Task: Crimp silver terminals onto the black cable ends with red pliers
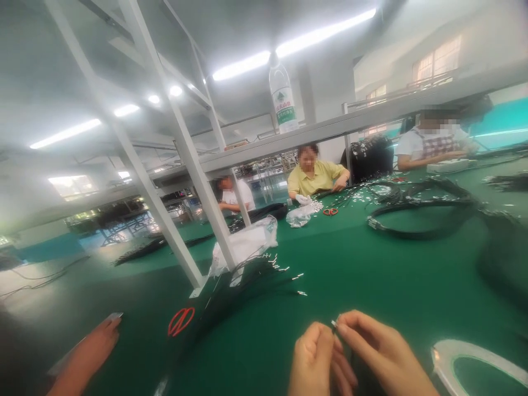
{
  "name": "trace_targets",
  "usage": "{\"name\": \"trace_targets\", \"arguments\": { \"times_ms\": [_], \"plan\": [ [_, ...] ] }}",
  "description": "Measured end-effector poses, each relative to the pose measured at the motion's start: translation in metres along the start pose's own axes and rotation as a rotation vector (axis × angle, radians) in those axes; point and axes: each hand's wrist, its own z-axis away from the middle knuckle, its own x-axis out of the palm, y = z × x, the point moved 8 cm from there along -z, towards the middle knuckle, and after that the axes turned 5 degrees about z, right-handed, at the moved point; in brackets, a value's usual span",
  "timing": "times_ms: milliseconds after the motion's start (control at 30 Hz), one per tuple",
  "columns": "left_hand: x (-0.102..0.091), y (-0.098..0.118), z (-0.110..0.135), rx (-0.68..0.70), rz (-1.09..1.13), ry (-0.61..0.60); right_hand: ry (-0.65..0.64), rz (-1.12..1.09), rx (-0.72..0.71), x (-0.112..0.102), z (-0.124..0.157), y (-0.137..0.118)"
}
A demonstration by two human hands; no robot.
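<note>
Both my hands are low in the view, close together over the green table [371,275]. My left hand [315,357] is curled into a fist. My right hand [381,352] pinches with thumb and forefinger. Between the two sets of fingertips sits a thin black wire with a small metal end [334,324], and both hands grip it. A fanned bundle of black wires with metal tips [251,280] lies just beyond my hands to the left. Red-handled scissors [180,320] lie beside that bundle.
Another person's hand [88,352] rests on the table at the lower left. A plastic bag [247,245] leans on a white frame post [185,154]. Coils of black cable [421,212] lie at right, and a white ring [470,352] at lower right. Three people sit across.
</note>
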Motion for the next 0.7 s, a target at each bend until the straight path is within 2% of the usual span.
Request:
{"name": "trace_targets", "arguments": {
  "times_ms": [300, 500, 700],
  "plan": [
    [0.014, 0.015, 0.008, -0.162, 0.102, -0.161, -0.084, -0.043, 0.004, 0.003, 0.001, -0.004],
    [0.025, 0.022, 0.017, -0.17, 0.233, -0.355, -0.082, -0.047, 0.147, 0.003, 0.004, 0.004],
    [0.021, 0.021, 0.022, -0.202, 0.271, -0.287, -0.061, -0.33, 0.286, 0.014, 0.012, 0.011]
  ]
}}
